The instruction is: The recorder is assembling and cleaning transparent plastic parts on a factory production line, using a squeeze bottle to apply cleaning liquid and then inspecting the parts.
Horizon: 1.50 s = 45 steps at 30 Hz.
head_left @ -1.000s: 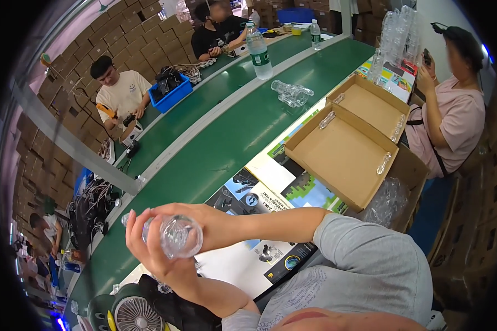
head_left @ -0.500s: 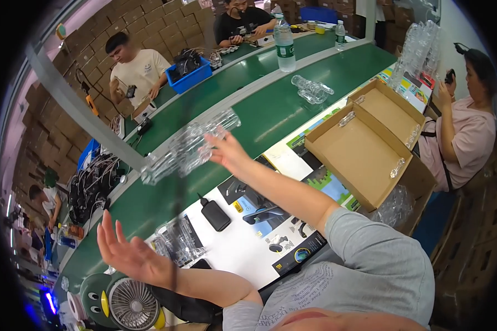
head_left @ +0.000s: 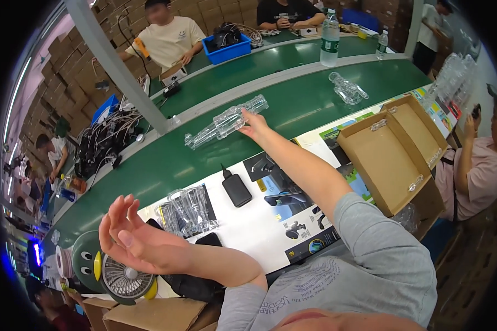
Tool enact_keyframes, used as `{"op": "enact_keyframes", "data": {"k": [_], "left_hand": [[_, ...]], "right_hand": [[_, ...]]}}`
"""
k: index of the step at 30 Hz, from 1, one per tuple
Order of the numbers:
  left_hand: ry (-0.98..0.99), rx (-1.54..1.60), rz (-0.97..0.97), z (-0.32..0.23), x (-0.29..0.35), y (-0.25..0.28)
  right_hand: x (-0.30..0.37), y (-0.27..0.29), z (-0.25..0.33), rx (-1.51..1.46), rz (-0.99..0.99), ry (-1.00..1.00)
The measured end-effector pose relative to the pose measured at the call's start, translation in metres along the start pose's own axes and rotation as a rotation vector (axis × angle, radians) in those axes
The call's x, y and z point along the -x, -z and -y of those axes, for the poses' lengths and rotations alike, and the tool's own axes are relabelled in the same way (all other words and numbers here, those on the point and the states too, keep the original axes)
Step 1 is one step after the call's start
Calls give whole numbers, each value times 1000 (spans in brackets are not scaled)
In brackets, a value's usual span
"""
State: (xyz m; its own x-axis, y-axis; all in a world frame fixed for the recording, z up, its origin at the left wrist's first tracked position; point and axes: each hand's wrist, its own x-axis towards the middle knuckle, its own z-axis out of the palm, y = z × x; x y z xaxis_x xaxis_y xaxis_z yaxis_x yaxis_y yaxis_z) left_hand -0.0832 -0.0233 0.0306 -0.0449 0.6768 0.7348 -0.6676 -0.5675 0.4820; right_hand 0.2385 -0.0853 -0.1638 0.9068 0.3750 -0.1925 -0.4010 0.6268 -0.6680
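Note:
My right hand [head_left: 252,123] reaches out over the green work surface [head_left: 292,113], its fingers closed on a long clear plastic piece [head_left: 226,122] shaped somewhat like a toy gun. The piece points left; whether it rests on the surface or hovers just above it, I cannot tell. Nothing is in my left hand [head_left: 138,240], raised at the lower left with fingers loosely bent and apart. Below and right of it lies a bunch of clear plastic parts [head_left: 188,212]. Farther off to the right, another clear plastic piece [head_left: 348,88] lies on the green surface.
A black power adapter [head_left: 237,190] lies on the printed white sheet. Open cardboard boxes [head_left: 373,157] stand at right, a green fan [head_left: 128,278] at lower left. A grey post [head_left: 116,63] rises beyond the surface. A water bottle [head_left: 329,41] and blue bin [head_left: 226,52] stand farther back.
The view has shifted, so the surroundings sit farther right. My right hand and the clear plastic piece have come lower and steadier. My left hand's fingers have bent inward.

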Motion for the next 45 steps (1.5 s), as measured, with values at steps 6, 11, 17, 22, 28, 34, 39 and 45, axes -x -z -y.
{"op": "enact_keyframes", "data": {"k": [6, 11, 17, 22, 28, 34, 39, 45], "left_hand": [[28, 1, -27, 0, -1, 3], [24, 18, -25, 0, -1, 5], [24, 46, -8, 0, 1, 0], [-1, -26, 10, 3, -3, 8], [236, -409, 288, 52, -12, 20], [609, -1017, 837, 136, 1, 45], [769, -997, 1102, 187, 17, 62], [1012, -1005, 1079, 176, 17, 52]], "right_hand": [[-13, -4, -7, 70, -91, -11], [-12, 9, 2, 472, -174, -173], [-10, 33, 40, 1235, -151, -190], [47, -1, 35, 1854, 82, 432], [132, -21, 17, 1994, 1025, 1059], [149, -22, -5, 2083, 1320, 1244], [139, -20, -28, 2066, 1394, 1325], [158, -11, 2, 1846, 1250, 1388]]}}
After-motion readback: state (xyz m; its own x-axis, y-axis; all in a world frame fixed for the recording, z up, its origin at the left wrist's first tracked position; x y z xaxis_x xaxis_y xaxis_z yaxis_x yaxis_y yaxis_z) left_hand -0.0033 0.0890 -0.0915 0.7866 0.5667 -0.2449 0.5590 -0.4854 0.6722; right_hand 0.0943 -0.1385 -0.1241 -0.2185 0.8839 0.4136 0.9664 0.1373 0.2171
